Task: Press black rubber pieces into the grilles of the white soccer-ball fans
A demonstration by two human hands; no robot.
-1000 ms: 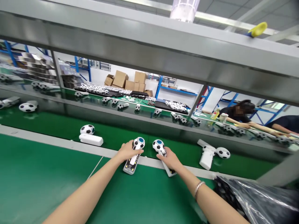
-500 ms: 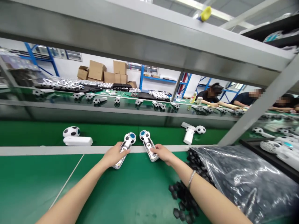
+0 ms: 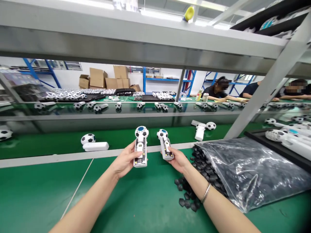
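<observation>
My left hand (image 3: 127, 159) is closed around a white handheld device (image 3: 141, 147) with a football-patterned head and blue disc. My thumb presses on its handle, whose open front shows electronic parts. In my right hand (image 3: 179, 159) is a second device of the same kind (image 3: 165, 144), gripped by its handle and tilted to the left. Both are held upright, side by side and apart, above the edge of the green bench (image 3: 136, 200). Near my right forearm lie loose black pentagon-shaped pieces (image 3: 188, 204), spilling from a clear plastic bag (image 3: 255, 171).
Along the green strip beyond the edge lie a football-headed piece (image 3: 96, 146) and another white piece (image 3: 200, 132). A black tray (image 3: 252, 137) with white parts is at right. A slanted metal post (image 3: 269, 77) and overhead beam (image 3: 145, 48) frame the space. Co-workers (image 3: 218, 89) sit opposite.
Both hands have lifted their devices slightly and moved right; the left device has turned from slanted to nearly upright. The football-headed piece on the strip sits further right, and another ball shows at far left.
</observation>
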